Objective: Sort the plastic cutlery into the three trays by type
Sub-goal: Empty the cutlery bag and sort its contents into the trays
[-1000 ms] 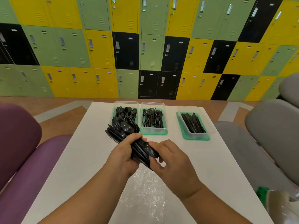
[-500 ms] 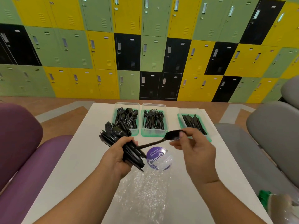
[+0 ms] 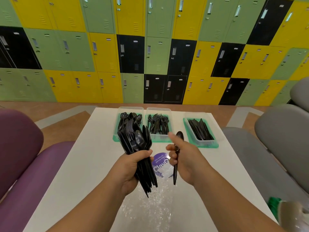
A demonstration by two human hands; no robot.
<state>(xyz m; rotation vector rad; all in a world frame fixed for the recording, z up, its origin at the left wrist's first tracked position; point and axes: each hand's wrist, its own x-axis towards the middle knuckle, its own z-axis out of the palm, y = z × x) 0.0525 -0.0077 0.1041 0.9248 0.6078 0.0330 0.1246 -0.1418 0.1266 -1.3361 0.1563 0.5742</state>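
My left hand (image 3: 132, 168) grips a thick bundle of black plastic cutlery (image 3: 138, 144), held upright over the white table (image 3: 80, 164). My right hand (image 3: 185, 158) is closed around a single black spoon (image 3: 175, 171), bowl end up, beside the bundle. Three clear trays on green lids stand at the table's far side: the left tray (image 3: 120, 111) holds spoons, the middle tray (image 3: 158, 110) holds forks, the right tray (image 3: 202, 143) holds knives. The bundle hides part of the spoon tray.
A crumpled clear plastic bag with a purple label (image 3: 160, 163) lies on the table under my hands. A purple chair (image 3: 25, 164) stands at the left, grey chairs (image 3: 275, 148) at the right. A green-capped object (image 3: 284, 210) sits at the near right edge. Lockers fill the wall behind.
My right hand pulled one spoon out of the bundle and turned it from lying sideways to upright. The left hand swung the bundle upright.
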